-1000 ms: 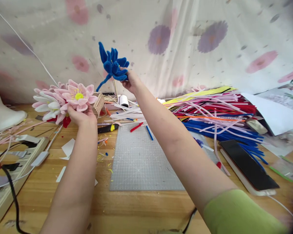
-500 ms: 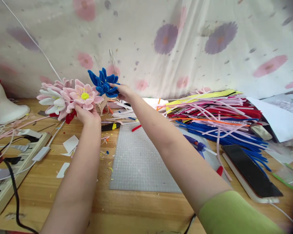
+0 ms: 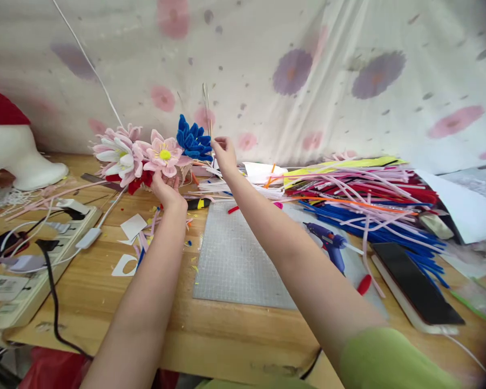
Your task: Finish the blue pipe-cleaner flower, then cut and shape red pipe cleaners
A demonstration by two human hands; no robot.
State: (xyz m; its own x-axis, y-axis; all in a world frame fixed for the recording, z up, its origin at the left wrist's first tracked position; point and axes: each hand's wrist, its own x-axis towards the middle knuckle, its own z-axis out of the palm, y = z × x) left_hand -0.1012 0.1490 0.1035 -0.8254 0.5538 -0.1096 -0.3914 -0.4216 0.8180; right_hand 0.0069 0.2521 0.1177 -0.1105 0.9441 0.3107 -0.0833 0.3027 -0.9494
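My left hand is cupped under a pink pipe-cleaner flower with a yellow centre, its fingers partly hidden by the petals. Beside that stand a white flower tipped with pink and some red petals. A blue pipe-cleaner flower stands to the right of the pink one. My right hand is at its right edge with fingers curled; what is between them, if anything, I cannot make out. Thin metal prongs rise upright just behind those fingertips.
A grey cutting mat bears a blue glue gun. Coloured pipe cleaners are heaped at the back right, near a phone. At left are a power strip, cables, paper scraps and a white stand.
The view has shifted left, so most things appear further right. My right fingertips have drawn back from the blue petals to the flower's edge. My left hand stays under the pink flower.
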